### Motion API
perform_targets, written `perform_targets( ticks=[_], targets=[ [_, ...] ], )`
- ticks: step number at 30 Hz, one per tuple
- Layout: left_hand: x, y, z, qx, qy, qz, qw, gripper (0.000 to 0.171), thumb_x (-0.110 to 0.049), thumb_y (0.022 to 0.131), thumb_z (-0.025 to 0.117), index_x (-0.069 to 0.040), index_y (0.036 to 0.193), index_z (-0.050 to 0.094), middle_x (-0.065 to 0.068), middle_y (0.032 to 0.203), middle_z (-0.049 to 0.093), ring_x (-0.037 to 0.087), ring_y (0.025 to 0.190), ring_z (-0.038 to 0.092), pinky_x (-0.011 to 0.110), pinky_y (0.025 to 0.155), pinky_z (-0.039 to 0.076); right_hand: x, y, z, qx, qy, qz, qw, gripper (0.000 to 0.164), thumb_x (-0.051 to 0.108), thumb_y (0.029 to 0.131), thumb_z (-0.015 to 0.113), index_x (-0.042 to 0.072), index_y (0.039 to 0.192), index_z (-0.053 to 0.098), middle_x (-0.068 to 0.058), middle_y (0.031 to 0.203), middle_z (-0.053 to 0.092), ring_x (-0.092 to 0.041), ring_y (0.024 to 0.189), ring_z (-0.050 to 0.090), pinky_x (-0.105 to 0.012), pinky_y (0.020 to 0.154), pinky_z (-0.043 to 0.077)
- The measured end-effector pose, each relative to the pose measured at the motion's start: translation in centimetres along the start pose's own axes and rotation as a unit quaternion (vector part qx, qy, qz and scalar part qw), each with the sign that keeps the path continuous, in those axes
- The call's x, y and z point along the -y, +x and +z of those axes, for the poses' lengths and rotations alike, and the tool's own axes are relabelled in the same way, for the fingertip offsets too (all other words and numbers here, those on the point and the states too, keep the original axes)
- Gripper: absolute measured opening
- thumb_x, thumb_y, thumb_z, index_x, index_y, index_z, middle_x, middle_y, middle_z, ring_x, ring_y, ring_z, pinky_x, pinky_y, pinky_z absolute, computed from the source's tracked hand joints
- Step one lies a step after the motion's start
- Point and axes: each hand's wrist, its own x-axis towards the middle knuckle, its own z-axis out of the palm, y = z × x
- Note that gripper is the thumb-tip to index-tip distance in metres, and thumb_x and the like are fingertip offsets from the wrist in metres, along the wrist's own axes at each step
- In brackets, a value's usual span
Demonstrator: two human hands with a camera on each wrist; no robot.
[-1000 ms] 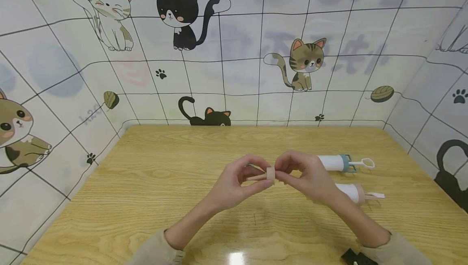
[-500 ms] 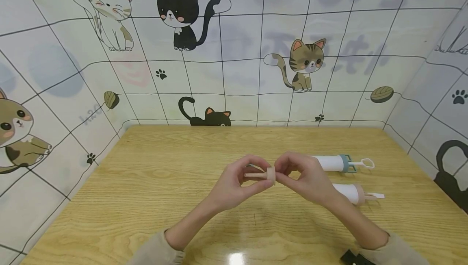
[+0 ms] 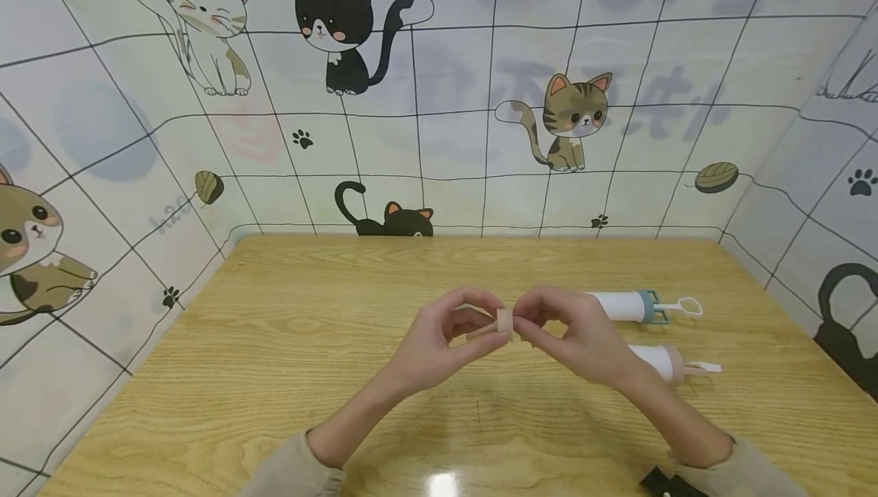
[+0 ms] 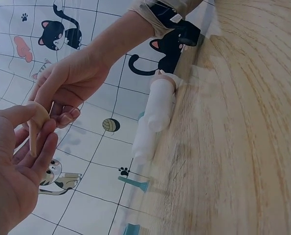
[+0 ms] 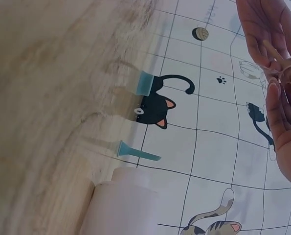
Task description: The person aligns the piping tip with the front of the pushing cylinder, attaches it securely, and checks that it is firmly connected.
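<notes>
Beige cap (image 3: 504, 320) has shifted slightly left over the last half second; its stem (image 3: 482, 331) now slants down to the left, was level. Left hand (image 3: 436, 346) pinches the cap between thumb and fingers, right hand (image 3: 584, 338) pinches its right side. Cap is above the desk (image 3: 309, 314), between both hands. Blue-collared bottle (image 3: 620, 306) and beige-collared bottle (image 3: 656, 362) lie to the right, partly behind right hand.
</notes>
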Motion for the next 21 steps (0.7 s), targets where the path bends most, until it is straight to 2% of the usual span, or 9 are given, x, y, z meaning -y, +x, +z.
perform_targets(
  ticks=[4, 13, 21],
  targets=[
    [-0.1, 0.0, -0.1, -0.001, 0.001, -0.003, 1.0000, 0.028, -0.002, 0.093, 0.072, -0.007, 0.119, 0.063, 0.010, 0.112, 0.066, 0.023, 0.097, 0.071, 0.040, 0.087, 0.060, 0.3, 0.0, -0.2, -0.004, -0.010, -0.005, 1.000, 0.025, -0.008, 0.090, 0.070, 0.014, 0.103, 0.068, 0.005, 0.084, 0.065, -0.009, 0.070, 0.061, -0.022, 0.063, 0.055],
    [0.1, 0.0, -0.3, -0.008, 0.016, -0.015, 0.9997, 0.027, -0.006, 0.093, 0.073, -0.011, 0.118, 0.064, 0.006, 0.112, 0.067, 0.023, 0.097, 0.071, 0.034, 0.085, 0.059, 0.4, 0.0, -1.2, 0.009, -0.057, 0.010, 0.998, 0.032, -0.008, 0.089, 0.071, 0.021, 0.102, 0.067, 0.013, 0.090, 0.066, -0.005, 0.078, 0.063, -0.021, 0.067, 0.054],
    [0.1, 0.0, -0.4, -0.010, 0.024, -0.014, 0.9996, 0.028, -0.005, 0.093, 0.073, -0.010, 0.118, 0.064, 0.006, 0.113, 0.067, 0.023, 0.097, 0.071, 0.029, 0.082, 0.058, -0.1, -0.3, -2.1, 0.040, -0.070, 0.014, 0.997, 0.027, -0.004, 0.091, 0.071, 0.018, 0.105, 0.066, 0.012, 0.093, 0.064, -0.006, 0.080, 0.060, -0.023, 0.068, 0.054]
  ],
)
